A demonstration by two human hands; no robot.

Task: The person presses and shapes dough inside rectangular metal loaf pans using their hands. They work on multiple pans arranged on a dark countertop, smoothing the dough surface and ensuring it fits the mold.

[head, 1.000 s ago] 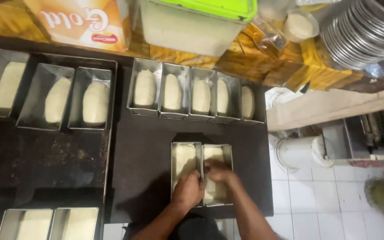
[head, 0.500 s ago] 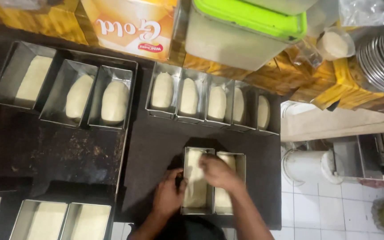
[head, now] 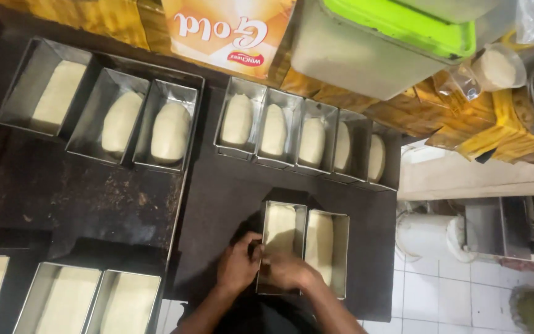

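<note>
Both hands work one loaf tin [head: 281, 247] at the near edge of the dark surface [head: 217, 192]. Left hand [head: 237, 267] curled around the tin's near left corner, bracing it. Right hand [head: 288, 271] bent into the tin, fingers down on the dough [head: 279, 227]; can't tell if it's gripping. Twin tin [head: 327, 250], just right of the right hand, also holds dough. Beyond the hands, a row of five tins [head: 307, 141], one dough piece each.
</note>
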